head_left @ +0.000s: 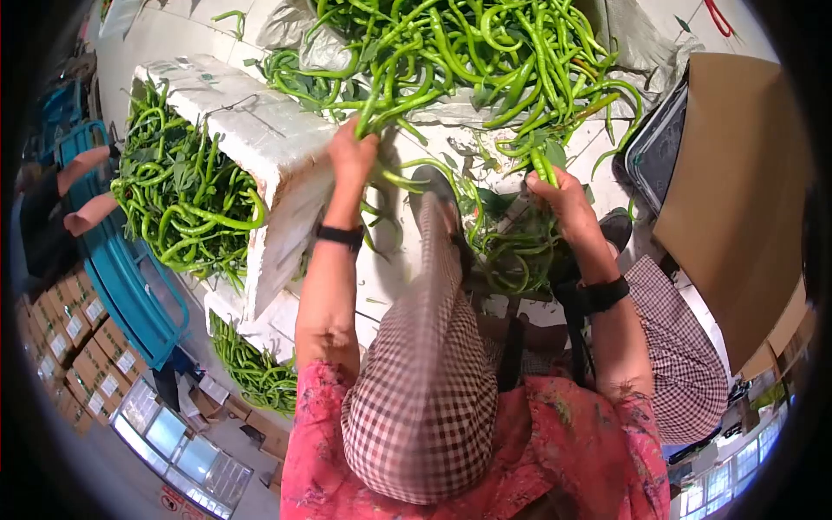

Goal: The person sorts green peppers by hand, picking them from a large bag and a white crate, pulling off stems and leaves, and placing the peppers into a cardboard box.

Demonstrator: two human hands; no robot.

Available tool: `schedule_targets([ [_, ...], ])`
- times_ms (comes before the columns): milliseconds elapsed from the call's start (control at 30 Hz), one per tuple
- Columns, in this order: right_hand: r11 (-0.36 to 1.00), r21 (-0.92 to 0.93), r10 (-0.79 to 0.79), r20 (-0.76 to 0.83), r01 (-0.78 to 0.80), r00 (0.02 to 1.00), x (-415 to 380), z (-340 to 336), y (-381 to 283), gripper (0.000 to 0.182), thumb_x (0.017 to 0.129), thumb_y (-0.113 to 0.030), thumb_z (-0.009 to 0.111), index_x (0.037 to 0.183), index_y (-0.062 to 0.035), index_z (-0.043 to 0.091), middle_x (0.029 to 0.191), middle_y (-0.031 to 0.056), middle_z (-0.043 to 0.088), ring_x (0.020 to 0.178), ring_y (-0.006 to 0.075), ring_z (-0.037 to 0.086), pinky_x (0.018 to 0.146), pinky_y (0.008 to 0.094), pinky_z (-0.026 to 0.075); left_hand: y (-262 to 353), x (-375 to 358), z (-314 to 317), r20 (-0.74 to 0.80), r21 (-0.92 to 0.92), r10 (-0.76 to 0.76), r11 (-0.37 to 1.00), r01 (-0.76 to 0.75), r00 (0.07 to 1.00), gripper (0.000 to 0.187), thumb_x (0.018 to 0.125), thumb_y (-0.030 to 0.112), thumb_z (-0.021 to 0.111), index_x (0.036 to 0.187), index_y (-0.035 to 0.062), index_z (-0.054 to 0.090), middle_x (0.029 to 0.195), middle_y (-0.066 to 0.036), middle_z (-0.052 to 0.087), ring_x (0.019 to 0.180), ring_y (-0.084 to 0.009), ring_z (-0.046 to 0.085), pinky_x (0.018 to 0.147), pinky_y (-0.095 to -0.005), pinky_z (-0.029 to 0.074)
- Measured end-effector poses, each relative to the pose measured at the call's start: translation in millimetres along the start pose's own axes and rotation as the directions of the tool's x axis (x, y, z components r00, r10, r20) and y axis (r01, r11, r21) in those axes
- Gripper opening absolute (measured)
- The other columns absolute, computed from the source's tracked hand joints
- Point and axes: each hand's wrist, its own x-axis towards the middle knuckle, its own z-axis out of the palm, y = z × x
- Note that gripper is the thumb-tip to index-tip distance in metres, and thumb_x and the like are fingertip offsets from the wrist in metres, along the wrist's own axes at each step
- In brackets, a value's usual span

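Observation:
Long green chili peppers (485, 52) lie in a big heap in front of me, with leaves among them. My left hand (353, 154) is closed around a few peppers at the near left edge of the heap, beside a white foam box (234, 108). On the right, my right hand (568, 204) is closed on green chili peppers (543, 166), their tips pointing up towards the heap. Between my feet, below the hands, lie more loose peppers (511, 264) and leaves, partly in shadow. Both wrists wear dark bands.
The foam box, tipped on its side, is full of peppers and leaves (178, 195). More peppers (251, 368) lie below it. At right stand a dark crate (663, 152) and a brown cardboard sheet (728, 191). A teal chair (121, 260), a person's arms and stacked cartons (82, 342) are left.

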Motion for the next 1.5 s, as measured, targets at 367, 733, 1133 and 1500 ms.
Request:
schedule_targets([
  [367, 0.999, -0.041, -0.016, -0.041, 0.014, 0.999, 7.1, -4.5, 7.1, 0.017, 0.086, -0.021, 0.062, 0.087, -0.0049, 0.057, 0.068, -0.0023, 0.05, 0.06, 0.007, 0.044, 0.057, 0.0225, 0.036, 11.2, -48.5, -31.6, 0.429, -0.655, -0.026, 0.679, 0.33, 0.903, 0.032, 0.074, 0.009, 0.069, 0.104, 0.0006, 0.063, 0.086, -0.008, 0.066, 0.077, -0.0225, 0.064, 0.072, -0.0343, 0.051],
  [733, 0.984, 0.177, 0.005, 0.029, -0.01, 1.0, 4.4, 8.2, 9.4, 0.024, 0.084, -0.023, 0.064, 0.094, -0.002, 0.056, 0.076, 0.0011, 0.054, 0.067, 0.0086, 0.048, 0.062, 0.0233, 0.04, 9.5, -43.0, 16.0, 0.431, 0.072, 0.272, 0.94, -0.333, 0.86, 0.032, 0.073, 0.007, 0.065, 0.105, 0.0082, 0.062, 0.089, -0.015, 0.065, 0.081, -0.0292, 0.062, 0.075, -0.038, 0.049],
  [1133, 0.996, 0.09, -0.018, -0.012, 0.019, 1.0, 9.4, 1.5, 20.9, 0.016, 0.086, -0.019, 0.059, 0.087, -0.0036, 0.057, 0.074, 0.0005, 0.052, 0.065, 0.0097, 0.047, 0.062, 0.025, 0.039, 10.8, -35.5, 23.1, 0.509, 0.204, 0.33, 0.851, -0.484, 0.795, 0.041, 0.065, 0.004, 0.066, 0.105, 0.0106, 0.06, 0.093, -0.015, 0.061, 0.09, -0.0377, 0.059, 0.08, -0.0437, 0.048],
  [1500, 0.993, 0.115, 0.007, -0.035, -0.003, 0.999, 9.5, 0.0, 21.6, 0.019, 0.085, -0.019, 0.06, 0.092, -0.0021, 0.057, 0.076, 0.001, 0.054, 0.063, 0.0097, 0.048, 0.06, 0.0246, 0.04, 37.3, -33.4, 44.3, 0.342, 0.247, 0.452, 0.803, -0.543, 0.824, 0.036, 0.069, 0.011, 0.072, 0.105, 0.0116, 0.065, 0.085, -0.012, 0.055, 0.082, -0.0321, 0.059, 0.071, -0.0414, 0.05],
])
